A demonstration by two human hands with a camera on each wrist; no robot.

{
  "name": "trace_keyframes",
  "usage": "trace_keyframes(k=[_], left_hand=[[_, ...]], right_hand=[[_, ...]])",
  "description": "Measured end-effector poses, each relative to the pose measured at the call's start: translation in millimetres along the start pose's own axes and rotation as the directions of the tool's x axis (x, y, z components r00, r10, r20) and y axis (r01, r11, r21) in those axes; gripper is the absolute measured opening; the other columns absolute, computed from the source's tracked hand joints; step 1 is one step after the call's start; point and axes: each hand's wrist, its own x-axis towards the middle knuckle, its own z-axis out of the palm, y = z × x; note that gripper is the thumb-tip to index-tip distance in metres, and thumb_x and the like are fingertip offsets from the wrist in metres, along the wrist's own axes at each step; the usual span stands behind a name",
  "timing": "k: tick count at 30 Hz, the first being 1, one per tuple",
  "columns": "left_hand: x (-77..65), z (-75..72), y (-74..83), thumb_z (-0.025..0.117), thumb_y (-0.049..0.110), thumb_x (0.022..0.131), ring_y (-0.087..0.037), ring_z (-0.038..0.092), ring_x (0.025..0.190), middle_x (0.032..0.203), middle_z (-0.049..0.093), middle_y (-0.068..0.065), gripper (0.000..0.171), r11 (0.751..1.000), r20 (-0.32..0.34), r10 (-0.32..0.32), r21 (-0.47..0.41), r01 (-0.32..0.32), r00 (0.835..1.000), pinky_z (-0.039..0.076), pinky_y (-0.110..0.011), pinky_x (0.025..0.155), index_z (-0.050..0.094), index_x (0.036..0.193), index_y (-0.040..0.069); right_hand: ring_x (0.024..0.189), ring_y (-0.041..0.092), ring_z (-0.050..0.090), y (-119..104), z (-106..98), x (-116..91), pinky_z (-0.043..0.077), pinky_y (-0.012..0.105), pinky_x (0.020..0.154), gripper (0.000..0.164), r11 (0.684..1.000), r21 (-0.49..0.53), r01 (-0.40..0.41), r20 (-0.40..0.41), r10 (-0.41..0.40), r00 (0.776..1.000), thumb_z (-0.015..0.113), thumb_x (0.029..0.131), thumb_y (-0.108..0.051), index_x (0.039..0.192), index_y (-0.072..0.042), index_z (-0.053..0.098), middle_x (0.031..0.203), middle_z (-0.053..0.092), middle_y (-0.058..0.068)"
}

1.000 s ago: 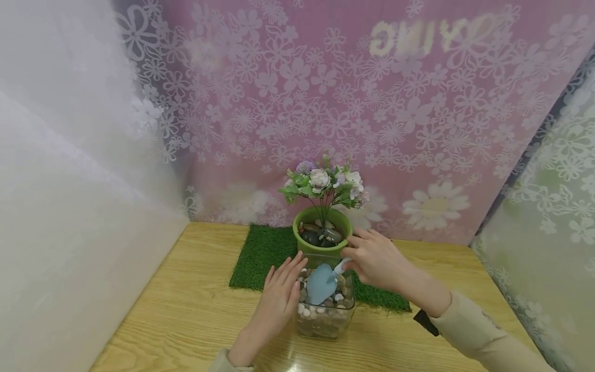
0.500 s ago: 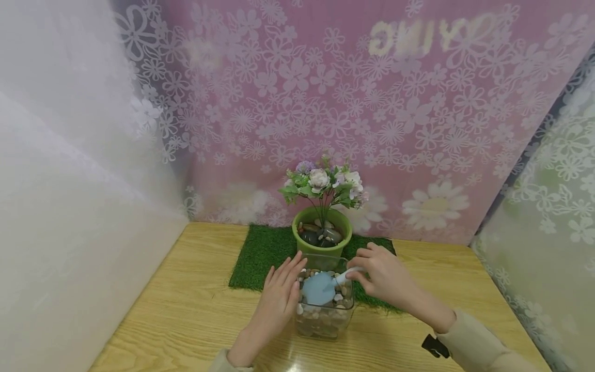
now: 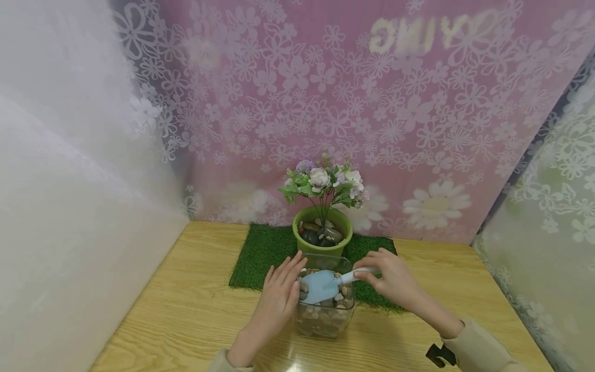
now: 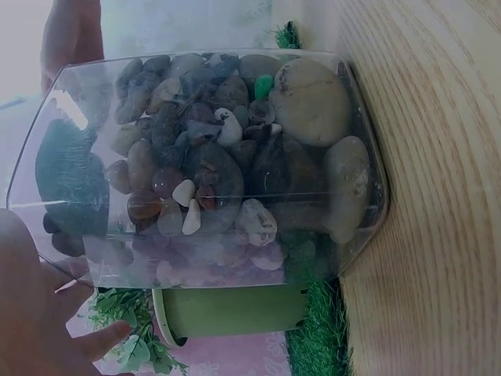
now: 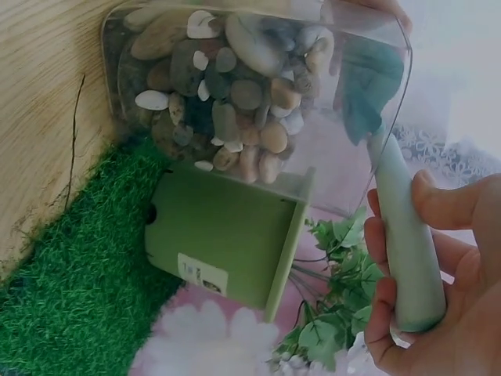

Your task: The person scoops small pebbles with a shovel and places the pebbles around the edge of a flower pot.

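Observation:
My right hand [image 3: 390,276] grips the pale handle of a small blue toy trowel [image 3: 321,287]. In the right wrist view the thumb and fingers curl round that handle [image 5: 411,235]. The trowel's blade sits just inside the rim of a clear square container [image 3: 324,328], above the pebbles [image 5: 223,110] that partly fill it. A few grey stones [image 3: 304,289] show at the blade's left tip; whether they lie on it I cannot tell. Fingers extended, my left hand [image 3: 279,294] rests against the container's left side near the rim.
Right behind the container stands a green flowerpot [image 3: 321,251] with stones and artificial flowers [image 3: 325,181], on an artificial grass mat [image 3: 267,256]. Wooden tabletop [image 3: 186,299] surrounds them. A pink floral curtain [image 3: 297,124] hangs at the back.
My right hand has moved right and a little down, lowering the trowel's handle, so the trowel lies flatter. Grey stones now show at the blade's tip. My left hand has stayed put.

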Motion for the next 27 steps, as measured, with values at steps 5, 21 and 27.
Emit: trace_keyframes(k=[5, 21, 27], left_hand=[[-0.4, 0.0, 0.7, 0.045, 0.017, 0.106, -0.034, 0.038, 0.146, 0.163, 0.035, -0.001, 0.048, 1.000, 0.004, 0.001, -0.009, -0.001, 1.000, 0.027, -0.074, 0.109, 0.044, 0.154, 0.015], [-1.7, 0.6, 0.7, 0.048, 0.012, 0.103, -0.031, 0.037, 0.147, 0.164, 0.034, 0.002, 0.054, 1.000, -0.014, -0.008, 0.018, 0.008, 1.000, 0.025, -0.070, 0.113, 0.042, 0.156, 0.017], [-1.3, 0.8, 0.4, 0.049, 0.012, 0.104, -0.031, 0.037, 0.147, 0.164, 0.034, 0.001, 0.054, 1.000, -0.006, -0.010, 0.020, 0.010, 1.000, 0.026, -0.069, 0.113, 0.041, 0.157, 0.019]], right_hand=[[0.082, 0.015, 0.058, 11, -1, -6, 0.052, 0.045, 0.080, 0.010, 0.999, 0.033, -0.022, -0.049, 0.023, 0.999, 0.077, 0.089, -0.020, 0.099, -0.019, 0.079, 0.089, 0.068, -0.013], [0.092, 0.031, 0.066, 25, -35, -16, 0.051, 0.045, 0.070, 0.015, 0.980, 0.096, -0.174, -0.143, 0.186, 0.972, 0.075, 0.092, -0.021, 0.105, -0.014, 0.080, 0.106, 0.074, 0.010], [0.076, 0.025, 0.062, 36, -45, -8, 0.041, 0.033, 0.058, 0.018, 0.985, 0.037, -0.168, -0.221, 0.172, 0.960, 0.076, 0.091, -0.020, 0.105, -0.009, 0.080, 0.099, 0.075, 0.013]])
